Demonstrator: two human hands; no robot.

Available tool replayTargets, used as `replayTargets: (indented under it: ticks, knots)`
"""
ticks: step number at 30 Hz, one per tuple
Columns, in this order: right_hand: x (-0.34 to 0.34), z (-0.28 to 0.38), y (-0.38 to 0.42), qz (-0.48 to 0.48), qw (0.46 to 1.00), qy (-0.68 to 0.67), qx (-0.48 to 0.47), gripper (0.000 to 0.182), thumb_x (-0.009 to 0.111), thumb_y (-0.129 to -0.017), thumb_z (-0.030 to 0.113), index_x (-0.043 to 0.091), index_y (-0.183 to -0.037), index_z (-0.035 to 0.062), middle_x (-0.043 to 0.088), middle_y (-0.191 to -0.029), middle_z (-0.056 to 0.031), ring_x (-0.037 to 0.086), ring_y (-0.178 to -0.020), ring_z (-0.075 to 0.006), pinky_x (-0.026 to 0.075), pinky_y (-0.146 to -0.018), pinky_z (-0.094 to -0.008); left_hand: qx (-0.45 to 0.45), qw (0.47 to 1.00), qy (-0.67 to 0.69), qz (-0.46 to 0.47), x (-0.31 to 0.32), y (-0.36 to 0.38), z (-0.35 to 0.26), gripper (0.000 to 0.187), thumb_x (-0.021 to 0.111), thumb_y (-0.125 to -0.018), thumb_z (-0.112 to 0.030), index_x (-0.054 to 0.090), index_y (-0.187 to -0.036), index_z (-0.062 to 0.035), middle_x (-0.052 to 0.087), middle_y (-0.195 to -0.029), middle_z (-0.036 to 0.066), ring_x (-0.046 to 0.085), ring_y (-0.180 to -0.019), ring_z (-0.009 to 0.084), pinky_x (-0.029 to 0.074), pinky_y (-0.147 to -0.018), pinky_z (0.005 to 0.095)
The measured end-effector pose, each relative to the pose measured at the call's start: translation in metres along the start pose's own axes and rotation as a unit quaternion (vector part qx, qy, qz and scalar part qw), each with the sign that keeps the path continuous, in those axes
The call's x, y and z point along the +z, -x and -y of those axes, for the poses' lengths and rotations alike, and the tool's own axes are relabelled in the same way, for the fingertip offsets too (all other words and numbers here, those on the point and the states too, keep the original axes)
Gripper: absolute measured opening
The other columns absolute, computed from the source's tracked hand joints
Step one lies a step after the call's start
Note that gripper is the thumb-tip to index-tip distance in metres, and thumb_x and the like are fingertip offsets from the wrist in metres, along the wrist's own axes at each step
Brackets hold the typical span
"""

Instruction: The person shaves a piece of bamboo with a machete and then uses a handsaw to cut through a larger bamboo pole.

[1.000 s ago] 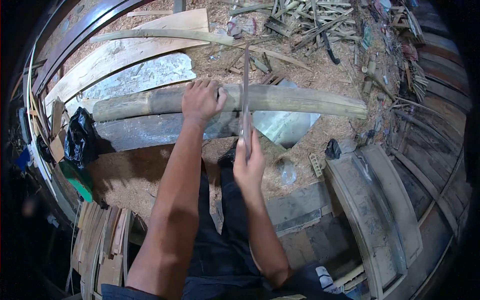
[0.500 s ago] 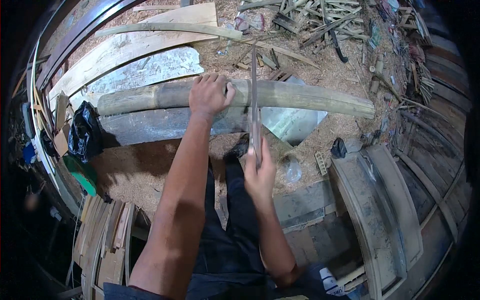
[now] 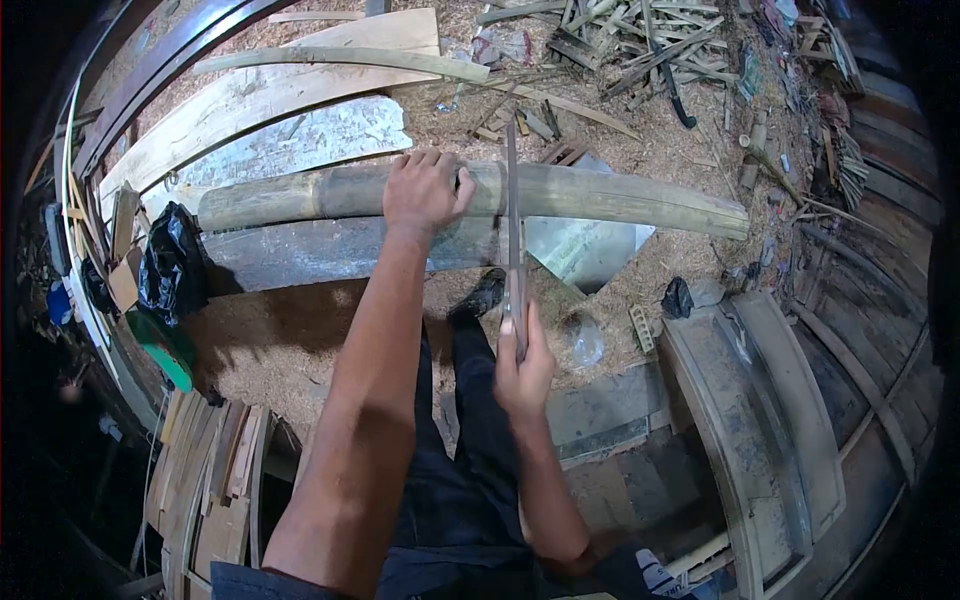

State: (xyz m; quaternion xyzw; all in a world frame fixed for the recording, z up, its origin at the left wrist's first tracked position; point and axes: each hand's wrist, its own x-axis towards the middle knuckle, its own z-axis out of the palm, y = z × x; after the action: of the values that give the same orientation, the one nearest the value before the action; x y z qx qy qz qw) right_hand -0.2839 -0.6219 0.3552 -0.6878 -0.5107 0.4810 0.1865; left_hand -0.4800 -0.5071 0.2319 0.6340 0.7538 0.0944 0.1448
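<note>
Gripping the saw (image 3: 514, 235) at its near end, the right hand (image 3: 523, 370) has its fingers wrapped closed on the handle, thumb along the left side and forefinger along the right; the handle is largely hidden. The left hand (image 3: 425, 188) bears on the pole (image 3: 640, 202) from above, fingers close together and bent over the far side, thumb slightly apart. The pole lies crosswise before the person, with a board (image 3: 310, 255) showing along its near edge. The blade is seen nearly edge-on, crossing the pole just right of the left hand; depth of any cut cannot be determined. A pale sheet (image 3: 585, 250) lies partly under the pole, right of the blade. A black bag (image 3: 170, 265) sits beside the board's left end. Scrap wood (image 3: 640, 50) is heaped beyond.
</note>
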Motion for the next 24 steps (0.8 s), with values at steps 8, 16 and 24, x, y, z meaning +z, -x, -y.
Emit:
replayTargets:
  ticks: [8, 16, 24]
  knots:
    - [0.025, 0.011, -0.073, -0.031, 0.996, -0.020, -0.080, 0.056, 0.056, -0.103, 0.031, 0.049, -0.144, -0.0071, 0.069, -0.101, -0.0327, 0.073, -0.089, -0.0384, 0.055, -0.075, -0.0425, 0.000, 1.000, 0.000, 0.000, -0.001, 0.002, -0.001, 0.034, 0.057, -0.089, -0.032, 0.075, -0.102, -0.0048, 0.074, -0.099, 0.014, 0.070, -0.097, 0.0300, 0.050, -0.092, 0.0419]
    - [0.007, -0.005, 0.009, 0.003, 1.000, -0.007, -0.009, 0.058, 0.054, -0.103, 0.030, 0.045, -0.148, -0.0058, 0.067, -0.116, -0.0340, 0.070, -0.107, -0.0428, 0.055, -0.087, -0.0433, 0.004, 0.999, 0.011, -0.032, 0.003, 0.000, 0.000, 0.033, 0.056, -0.087, -0.034, 0.073, -0.089, -0.0065, 0.072, -0.090, 0.012, 0.068, -0.093, 0.0288, 0.050, -0.094, 0.0432]
    - [0.015, 0.013, -0.043, 0.002, 1.000, -0.024, -0.005, 0.055, 0.055, -0.104, 0.027, 0.046, -0.146, -0.0070, 0.069, -0.110, -0.0291, 0.070, -0.095, -0.0329, 0.055, -0.081, -0.0399, 0.000, 1.000, 0.008, -0.025, 0.004, 0.003, -0.001, 0.034, 0.054, -0.089, -0.034, 0.072, -0.090, -0.0056, 0.072, -0.091, 0.013, 0.069, -0.092, 0.0299, 0.050, -0.093, 0.0435]
